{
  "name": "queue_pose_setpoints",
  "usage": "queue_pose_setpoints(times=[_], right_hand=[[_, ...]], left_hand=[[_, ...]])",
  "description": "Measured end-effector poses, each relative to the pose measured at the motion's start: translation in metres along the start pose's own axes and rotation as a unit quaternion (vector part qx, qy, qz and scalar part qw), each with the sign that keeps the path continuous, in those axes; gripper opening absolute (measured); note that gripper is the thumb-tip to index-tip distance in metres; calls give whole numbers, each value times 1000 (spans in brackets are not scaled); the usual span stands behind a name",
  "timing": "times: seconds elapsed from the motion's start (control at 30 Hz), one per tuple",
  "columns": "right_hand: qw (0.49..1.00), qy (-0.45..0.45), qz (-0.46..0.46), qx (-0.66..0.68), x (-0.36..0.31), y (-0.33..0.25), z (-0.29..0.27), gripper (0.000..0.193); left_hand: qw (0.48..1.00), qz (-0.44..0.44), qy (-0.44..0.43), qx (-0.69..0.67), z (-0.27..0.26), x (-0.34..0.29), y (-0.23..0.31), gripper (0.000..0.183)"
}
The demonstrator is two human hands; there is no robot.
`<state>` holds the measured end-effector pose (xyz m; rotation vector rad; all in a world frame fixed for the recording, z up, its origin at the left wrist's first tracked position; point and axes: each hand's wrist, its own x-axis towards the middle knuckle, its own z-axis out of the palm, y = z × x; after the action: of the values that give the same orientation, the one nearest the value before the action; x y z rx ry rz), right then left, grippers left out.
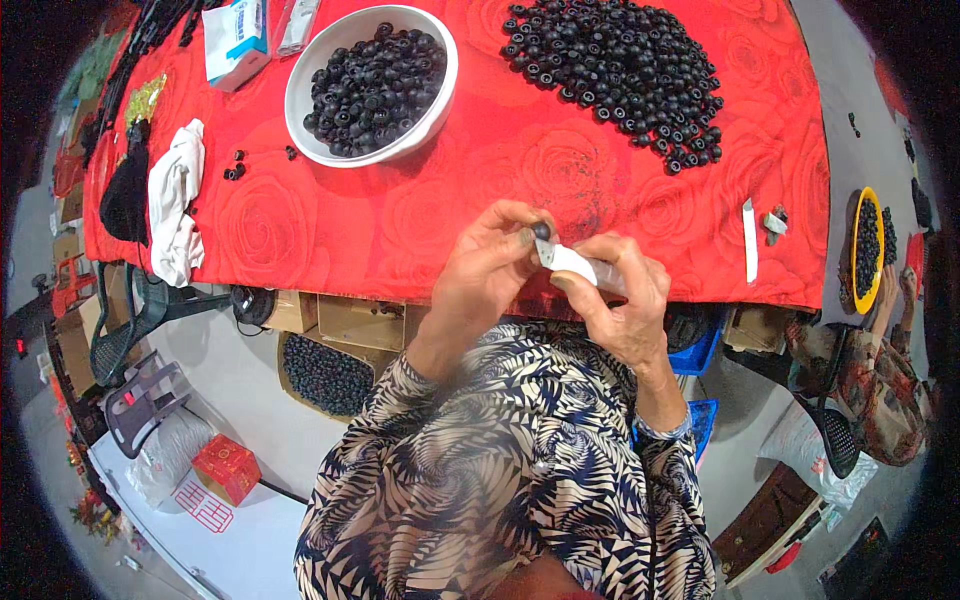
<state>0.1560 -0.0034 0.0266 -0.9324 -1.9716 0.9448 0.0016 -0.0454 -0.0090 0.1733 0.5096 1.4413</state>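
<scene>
- The worktop (330, 230) is covered with a red cloth patterned with roses and stretches across the far half of the view; below its near edge lie cardboard boxes, a chair and a pale floor.
- Just above the near edge, the left hand (487, 262) pinches one small black bead (542, 230) between thumb and fingertips.
- The right hand (622, 290) is closed around a small white tool (572, 262), whose tip meets the bead; the two hands touch each other.
- At the far left of centre stands a white bowl (300, 95) heaped with black beads of the same kind.
- At the far right a large loose pile of black beads (620, 70) lies straight on the cloth, well apart from the bowl.
- A few stray beads (236, 168) lie just left of the bowl.
- As a judgement: one bead at a time is being handled, and both stores are large, so much work looks left. Which heap holds finished beads and which untouched ones, I cannot tell.
- A white cloth (175, 205) and a dark bundle lie at the left end of the worktop, with a white and blue box (238, 35) beyond them.
- A thin white strip (750, 238) lies near the right end.
- On the floor near the person's left, a basket of dark beads (322, 375) sits under the edge.
- At the far right another person's hand (888, 292) reaches towards a yellow dish of beads (856, 250).
</scene>
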Motion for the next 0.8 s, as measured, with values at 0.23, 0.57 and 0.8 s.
queue_pose_setpoints(times=[0.23,0.57,0.8], right_hand=[[1000,3,-15,-20,-1,1,2,26],[1000,7,11,14,-1,4,7,25],[1000,16,19,16,0,4,7,24]], left_hand=[[1000,7,2,29,0,-1,3,19],[999,4,25,44,-4,-1,5,20],[999,19,31,28,3,3,6,16]])
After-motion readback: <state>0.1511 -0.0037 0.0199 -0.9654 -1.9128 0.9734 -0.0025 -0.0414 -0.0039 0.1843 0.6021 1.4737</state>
